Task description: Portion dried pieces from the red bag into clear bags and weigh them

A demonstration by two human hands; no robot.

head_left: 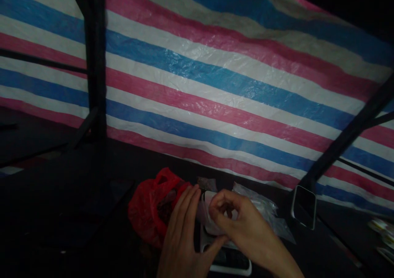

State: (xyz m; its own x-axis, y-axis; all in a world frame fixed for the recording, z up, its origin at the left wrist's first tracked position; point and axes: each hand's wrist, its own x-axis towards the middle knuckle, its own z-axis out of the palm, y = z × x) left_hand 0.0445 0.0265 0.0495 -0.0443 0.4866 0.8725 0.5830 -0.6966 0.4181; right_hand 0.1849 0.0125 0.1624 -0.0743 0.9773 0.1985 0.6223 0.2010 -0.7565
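Note:
A white device (230, 266) with a dark panel, which looks like a small digital scale, lies in front of me. On it is a pale, translucent piece (212, 222), perhaps a small bag or tray; the dim light hides which. My left hand (184, 233) is at its left side, fingers stretched out and thumb reaching towards the right hand. Over the pale piece, my right hand (243, 218) has its thumb and fingers curled together; what they hold is too dark to make out. A red plastic bag (146, 208) with dark contents stands open beside my left hand.
Behind the hands lies a small clear packet (207, 183) with dark contents. Clear plastic bags (261, 204) lie to the right. A phone (304, 207) leans near a dark slanted pole (338, 146). A striped plastic sheet (215, 89) closes off the back.

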